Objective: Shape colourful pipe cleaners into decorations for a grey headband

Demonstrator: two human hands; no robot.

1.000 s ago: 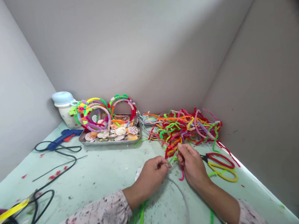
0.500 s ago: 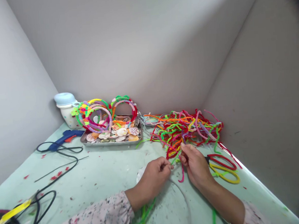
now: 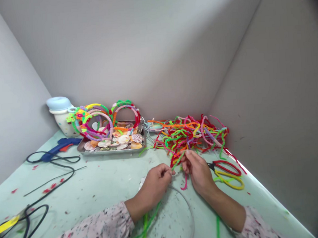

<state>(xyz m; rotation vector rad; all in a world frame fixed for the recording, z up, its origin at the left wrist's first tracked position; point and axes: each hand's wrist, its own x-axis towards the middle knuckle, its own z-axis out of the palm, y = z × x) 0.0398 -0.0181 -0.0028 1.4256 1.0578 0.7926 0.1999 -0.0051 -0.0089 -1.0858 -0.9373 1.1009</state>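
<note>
Between my two hands a short stretch of green pipe cleaner (image 3: 177,162) is pulled out. My left hand (image 3: 156,183) pinches its lower end, and a thin grey wire hoop (image 3: 192,212) curves out from under those fingers toward the front edge. My right hand (image 3: 197,169), closed at the fingertips, has hold of the pipe cleaner's upper end. Just beyond lies a tangled heap of coloured pipe cleaners (image 3: 184,135). More green strands (image 3: 147,226) lie under my left wrist. What is inside my left palm is hidden.
Scissors (image 3: 229,174) with red and yellow handles lie right of my right hand. A metal tray (image 3: 112,156) of shells holds finished-looking pipe-cleaner hoops (image 3: 96,125). Farther left are a blue glue gun (image 3: 54,150), black cable (image 3: 67,176) and a white jar (image 3: 62,118).
The whole view has shifted, so everything sits farther left. My hands keep their grip, and more of the green pipe cleaner shows between them, tilted upward to the right hand.
</note>
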